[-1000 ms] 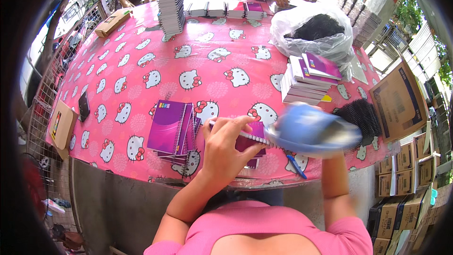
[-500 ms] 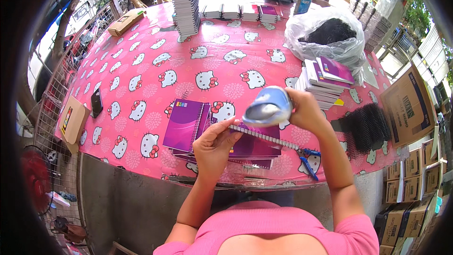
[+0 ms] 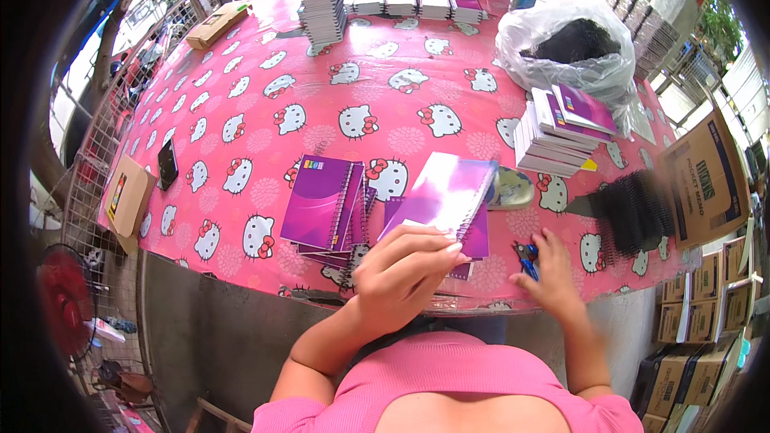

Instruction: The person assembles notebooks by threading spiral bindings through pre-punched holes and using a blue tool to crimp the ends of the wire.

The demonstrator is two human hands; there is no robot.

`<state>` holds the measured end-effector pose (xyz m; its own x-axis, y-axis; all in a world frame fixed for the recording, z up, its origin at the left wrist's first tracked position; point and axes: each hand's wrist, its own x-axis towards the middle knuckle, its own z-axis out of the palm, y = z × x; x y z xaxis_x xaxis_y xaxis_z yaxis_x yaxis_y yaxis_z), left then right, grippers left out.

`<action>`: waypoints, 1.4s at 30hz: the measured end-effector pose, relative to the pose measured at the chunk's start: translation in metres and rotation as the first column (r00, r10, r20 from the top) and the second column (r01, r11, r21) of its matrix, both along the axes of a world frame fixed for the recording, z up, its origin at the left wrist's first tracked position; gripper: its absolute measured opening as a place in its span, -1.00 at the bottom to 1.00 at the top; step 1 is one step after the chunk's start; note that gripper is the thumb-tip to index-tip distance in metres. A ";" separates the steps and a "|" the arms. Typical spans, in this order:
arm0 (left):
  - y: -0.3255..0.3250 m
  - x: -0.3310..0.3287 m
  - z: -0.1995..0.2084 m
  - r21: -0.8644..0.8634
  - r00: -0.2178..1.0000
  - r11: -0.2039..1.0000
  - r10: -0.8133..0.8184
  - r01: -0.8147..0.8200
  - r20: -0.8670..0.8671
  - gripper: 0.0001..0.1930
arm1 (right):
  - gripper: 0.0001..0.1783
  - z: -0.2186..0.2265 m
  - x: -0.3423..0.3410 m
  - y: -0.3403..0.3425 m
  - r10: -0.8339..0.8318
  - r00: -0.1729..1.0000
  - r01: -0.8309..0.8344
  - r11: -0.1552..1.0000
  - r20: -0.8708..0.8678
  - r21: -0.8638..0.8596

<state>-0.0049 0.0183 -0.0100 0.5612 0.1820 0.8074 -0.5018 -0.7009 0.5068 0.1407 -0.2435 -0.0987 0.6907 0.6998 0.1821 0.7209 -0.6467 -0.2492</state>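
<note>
A purple spiral notebook (image 3: 445, 192) is tilted up above other purple notebooks, glare across its cover. My left hand (image 3: 409, 269) is closed on its near end, by the spiral binding. On the table to the right lie blue-handled pliers (image 3: 525, 259), jaws dark and small. My right hand (image 3: 555, 277) rests around the pliers' handles with fingers spread, its thumb and fingertips beside them. A slipper (image 3: 511, 190) with a pale patterned footbed lies just right of the notebook, partly hidden behind it. A pile of purple spiral notebooks (image 3: 317, 200) sits left of my left hand.
Bound white-paged notebooks (image 3: 553, 140) are stacked at right, near black spiral coils (image 3: 630, 212) and a cardboard box (image 3: 706, 180). Farther back are a plastic bag (image 3: 565, 52) and a tall notebook stack (image 3: 321, 0). A phone (image 3: 167, 165) lies left. Another person stands across the table.
My right hand has put the slipper down on the table and moved nearer, to the pliers. The notebook in my left hand has turned from edge-on to show its cover.
</note>
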 end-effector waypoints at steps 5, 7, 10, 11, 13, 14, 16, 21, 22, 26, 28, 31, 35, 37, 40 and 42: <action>-0.030 0.008 -0.031 -0.230 0.965 0.957 0.121 -0.175 -0.233 -0.74 | -0.41 0.024 -0.015 0.000 -0.035 0.951 0.096 0.978 -0.306 0.186; -0.027 0.006 -0.038 -0.232 0.972 0.960 0.104 -0.154 -0.212 -0.77 | -0.47 0.069 -0.036 0.024 0.230 0.861 -0.023 0.909 -0.454 0.416; -0.027 0.008 -0.036 -0.207 0.982 0.970 0.091 -0.124 -0.164 -0.79 | -0.53 0.096 -0.050 0.055 0.375 0.918 -0.269 0.825 -0.126 0.496; -0.028 0.008 -0.033 -0.201 0.983 0.972 0.092 -0.124 -0.160 -0.79 | -0.54 0.096 -0.051 0.059 0.375 0.917 -0.265 0.826 -0.136 0.497; -0.028 0.008 -0.031 -0.214 0.985 0.970 0.085 -0.116 -0.151 -0.80 | -0.56 0.093 -0.052 0.065 0.376 0.913 -0.255 0.830 -0.159 0.497; -0.028 0.007 -0.031 -0.221 0.986 0.969 0.081 -0.113 -0.148 -0.80 | -0.56 0.091 -0.049 0.064 0.395 0.844 -0.171 0.840 -0.364 0.515; -0.026 0.008 -0.033 -0.163 0.991 0.982 0.085 -0.101 -0.098 -0.80 | -0.56 0.086 -0.041 0.057 0.400 0.584 0.000 0.870 -0.706 0.493; -0.025 0.008 -0.034 -0.127 0.990 0.987 0.089 -0.103 -0.112 -0.78 | -0.55 0.082 -0.043 0.054 0.383 0.534 0.108 0.853 -0.754 0.510; -0.026 0.007 -0.032 -0.159 0.988 0.981 0.088 -0.108 -0.131 -0.78 | -0.55 0.083 -0.044 0.056 0.387 0.763 -0.038 0.826 -0.518 0.562; -0.026 0.006 -0.032 -0.165 0.989 0.981 0.085 -0.104 -0.118 -0.78 | -0.51 0.090 -0.051 0.062 0.347 0.906 -0.192 0.847 -0.244 0.495; -0.025 0.004 -0.029 -0.152 0.988 0.982 0.093 -0.111 -0.123 -0.78 | -0.49 0.092 -0.049 0.061 0.370 0.856 -0.166 0.858 -0.360 0.486; -0.026 0.003 -0.031 -0.170 0.990 0.981 0.073 -0.093 -0.121 -0.77 | -0.48 0.094 -0.043 0.058 0.391 0.796 -0.129 0.855 -0.462 0.502; -0.027 0.004 -0.029 -0.175 0.987 0.979 0.080 -0.105 -0.142 -0.77 | -0.49 0.090 -0.051 0.057 0.344 0.917 -0.199 0.834 -0.202 0.515; -0.027 0.003 -0.030 -0.162 0.986 0.980 0.094 -0.116 -0.140 -0.77 | -0.51 0.090 -0.052 0.058 0.345 0.922 -0.215 0.833 -0.174 0.510; -0.028 0.004 -0.032 -0.187 0.985 0.974 0.106 -0.131 -0.138 -0.79 | -0.58 0.092 -0.049 0.060 0.402 0.862 -0.192 0.824 -0.310 0.533; -0.028 0.002 -0.032 -0.185 0.985 0.974 0.108 -0.132 -0.136 -0.80 | -0.64 0.090 -0.043 0.061 0.466 0.668 -0.081 0.821 -0.580 0.565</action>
<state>-0.0032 -0.0099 -0.0421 0.6192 0.3998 0.6758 -0.3445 -0.6350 0.6914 0.0980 -0.1827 -0.0088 0.5392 0.8360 0.1017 0.3502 -0.1127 -0.9299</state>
